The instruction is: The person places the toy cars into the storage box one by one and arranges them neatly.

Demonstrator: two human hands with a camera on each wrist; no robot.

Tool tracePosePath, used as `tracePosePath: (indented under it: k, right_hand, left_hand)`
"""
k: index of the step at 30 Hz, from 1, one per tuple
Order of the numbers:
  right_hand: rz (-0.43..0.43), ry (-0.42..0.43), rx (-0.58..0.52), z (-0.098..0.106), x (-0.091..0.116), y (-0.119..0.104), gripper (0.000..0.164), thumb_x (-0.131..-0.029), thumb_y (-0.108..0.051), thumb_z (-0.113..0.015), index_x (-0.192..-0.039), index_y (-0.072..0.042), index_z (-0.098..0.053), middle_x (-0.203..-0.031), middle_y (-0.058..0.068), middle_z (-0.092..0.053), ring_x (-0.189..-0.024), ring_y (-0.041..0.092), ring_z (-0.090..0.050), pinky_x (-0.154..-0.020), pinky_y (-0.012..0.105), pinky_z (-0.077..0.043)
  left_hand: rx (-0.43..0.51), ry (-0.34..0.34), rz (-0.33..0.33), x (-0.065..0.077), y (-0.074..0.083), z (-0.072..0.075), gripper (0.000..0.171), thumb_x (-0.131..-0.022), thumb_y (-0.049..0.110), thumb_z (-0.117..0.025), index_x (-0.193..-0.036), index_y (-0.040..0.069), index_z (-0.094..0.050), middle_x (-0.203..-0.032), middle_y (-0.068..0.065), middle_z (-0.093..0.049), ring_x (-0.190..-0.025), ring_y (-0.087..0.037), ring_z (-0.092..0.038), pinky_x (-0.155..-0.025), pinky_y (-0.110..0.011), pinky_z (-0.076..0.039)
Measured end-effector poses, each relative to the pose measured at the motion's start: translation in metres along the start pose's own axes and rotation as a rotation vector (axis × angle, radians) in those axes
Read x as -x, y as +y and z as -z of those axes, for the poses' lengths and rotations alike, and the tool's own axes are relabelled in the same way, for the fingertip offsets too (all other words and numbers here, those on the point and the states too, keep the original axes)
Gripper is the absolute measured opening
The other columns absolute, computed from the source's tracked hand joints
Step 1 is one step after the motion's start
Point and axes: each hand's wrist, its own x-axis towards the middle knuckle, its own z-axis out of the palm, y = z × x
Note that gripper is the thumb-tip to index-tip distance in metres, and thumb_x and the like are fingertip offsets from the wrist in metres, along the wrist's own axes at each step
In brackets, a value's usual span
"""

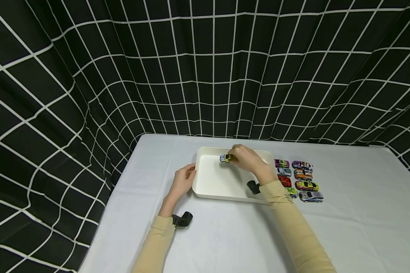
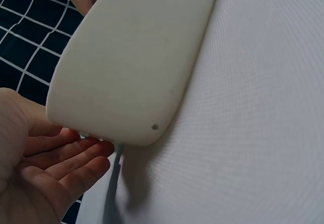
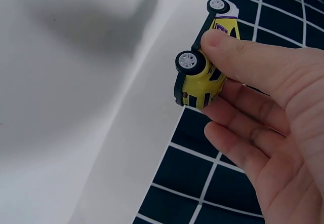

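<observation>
Between thumb and fingers, my right hand (image 1: 246,157) pinches a yellow toy car (image 3: 198,86) with black stripes and a white front. In the head view the toy car (image 1: 227,158) is over the far part of a white rectangular tray (image 1: 218,180); the right wrist view shows it held above the tray floor, tilted. No other car shows inside the tray, though my right arm covers part of it. My left hand (image 1: 182,180) is at the tray's left end, its relaxed fingers (image 2: 83,165) against the outer wall.
Several toy cars stand in two columns just right of the tray, among them an orange car (image 1: 303,174), a yellow-and-red car (image 1: 306,185) and a silver car (image 1: 311,196). My right sleeve partly hides the nearer column. A black gridded curtain (image 1: 205,68) hangs behind the white-covered table (image 1: 212,235).
</observation>
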Motion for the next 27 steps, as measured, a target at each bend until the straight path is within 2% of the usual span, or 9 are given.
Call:
tracePosePath:
  k: [16,27]
  right_hand:
    - [-0.004,-0.014,-0.002,-0.013,-0.014,-0.004,0.006,-0.077,-0.003,-0.073,-0.078,0.0,-0.067,-0.076,0.008,-0.06,-0.068,0.017,-0.053,-0.065,0.031,-0.051]
    - [0.001,-0.031,0.029,-0.022,-0.025,-0.008,0.007,-0.078,-0.005,-0.073,-0.077,-0.002,-0.067,-0.078,0.008,-0.061,-0.071,0.019,-0.054,-0.066,0.031,-0.051]
  left_hand:
    - [-0.005,0.008,-0.003,0.0,-0.002,-0.001,0.032,-0.095,0.005,-0.049,-0.125,-0.008,-0.052,-0.114,-0.022,-0.061,-0.099,-0.029,-0.063,-0.081,-0.031,-0.054]
    - [-0.014,0.003,0.004,0.001,0.001,0.0,0.033,-0.095,0.005,-0.049,-0.125,-0.009,-0.051,-0.115,-0.023,-0.06,-0.101,-0.03,-0.062,-0.082,-0.032,-0.054]
